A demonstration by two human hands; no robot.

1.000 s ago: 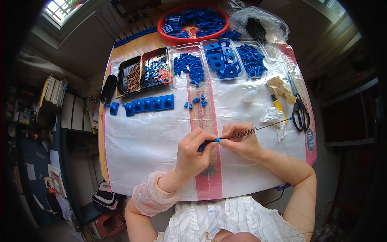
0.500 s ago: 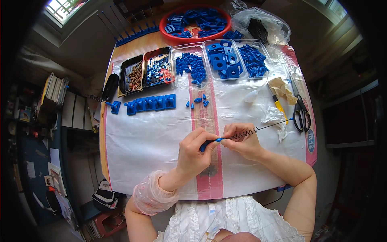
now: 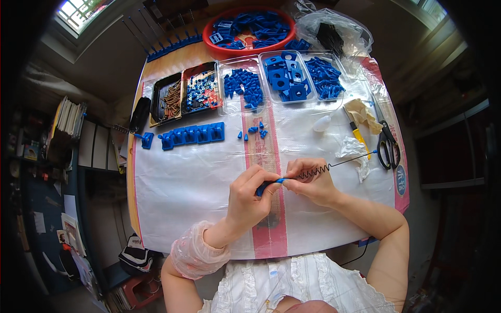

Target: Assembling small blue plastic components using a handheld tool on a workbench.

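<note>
Over the middle of the table, my left hand point(image 3: 247, 197) is closed round a blue plastic piece point(image 3: 261, 189), mostly covered by the fingers. A narrow blue tip of it points to the right. Close against it, my right hand point(image 3: 314, 183) pinches a black coiled wire point(image 3: 322, 170) near its end. From the coil the wire runs straight out to the upper right and ends in a small blue cap point(image 3: 374, 152). How wire and blue piece meet is hidden between the fingertips. Several small blue cones point(image 3: 253, 130) lie on the sheet beyond my hands.
A row of blue bases point(image 3: 192, 135) stands at left. Behind are trays of screws point(image 3: 171, 101), nuts point(image 3: 202, 93), blue cones point(image 3: 243, 86) and blue plates point(image 3: 286, 78), plus a red basin point(image 3: 214, 48). Scissors point(image 3: 387, 147) and a yellow-handled knife point(image 3: 359, 136) lie at right.
The whole view has shifted slightly, so everything sits a little farther left. Both hands keep the same grip on the blue piece and the wire.
</note>
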